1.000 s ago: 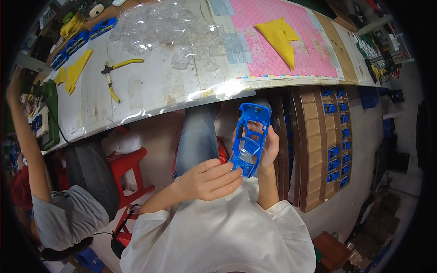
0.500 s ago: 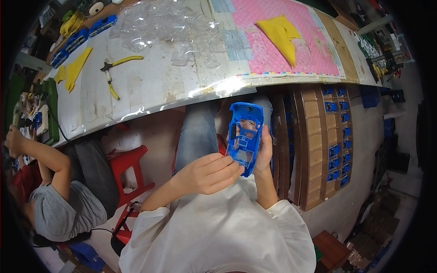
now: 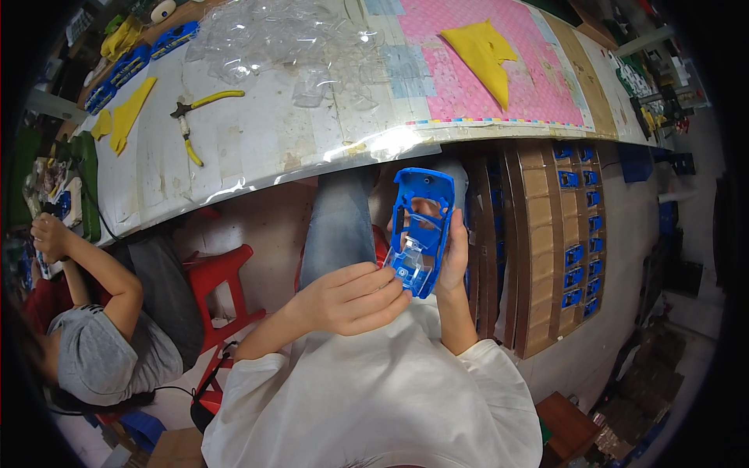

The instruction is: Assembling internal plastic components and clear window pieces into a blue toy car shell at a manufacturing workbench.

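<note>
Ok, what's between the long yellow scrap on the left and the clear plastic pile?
The pliers with yellow handles lie there, on the white table, as the head view shows.

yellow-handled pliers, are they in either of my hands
No, the pliers lie on the table, while your left hand and right hand are both at the blue car shell.

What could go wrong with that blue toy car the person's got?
The blue car shell is held above the legs, not over the table, so if the right hand slips, it might drop to the floor.

The clear plastic piece at the left hand's fingertips looks thin, so squeezing hard might bend, crack or smudge it.
</note>
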The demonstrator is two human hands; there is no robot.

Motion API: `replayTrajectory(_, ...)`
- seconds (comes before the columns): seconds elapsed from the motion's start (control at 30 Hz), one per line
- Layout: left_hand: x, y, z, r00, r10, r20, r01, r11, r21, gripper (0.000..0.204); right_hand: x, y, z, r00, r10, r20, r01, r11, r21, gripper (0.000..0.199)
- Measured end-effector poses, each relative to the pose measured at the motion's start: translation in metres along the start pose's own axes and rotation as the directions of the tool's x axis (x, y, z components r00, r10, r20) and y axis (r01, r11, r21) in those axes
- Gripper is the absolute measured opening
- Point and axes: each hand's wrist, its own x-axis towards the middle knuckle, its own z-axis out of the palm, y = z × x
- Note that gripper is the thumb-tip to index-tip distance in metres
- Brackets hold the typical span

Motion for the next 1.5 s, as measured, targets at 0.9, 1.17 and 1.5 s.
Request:
replayTrajectory(0.9, -0.006, 0.005, 0.012, 0.990, -0.035, -0.138, 0.054, 0.990, 0.134, 0.017, -0.005, -0.011, 0.009, 0.991, 0.018, 0.134, -0.017, 1.000, -0.010, 0.042)
replayTrajectory(1.17, -0.008, 0.009, 0.014, 0.989, -0.050, -0.136, 0.074, 0.981, 0.177, 0.015, -0.005, -0.013, 0.014, 0.989, -0.039, 0.142, 0.042, 0.999, -0.022, 0.039)
replayTrajectory(1.5, -0.011, 0.011, 0.014, 0.988, -0.088, -0.130, 0.110, 0.980, 0.168, 0.015, -0.003, -0.007, 0.013, 0.988, -0.053, 0.144, 0.049, 0.998, 0.030, 0.037)
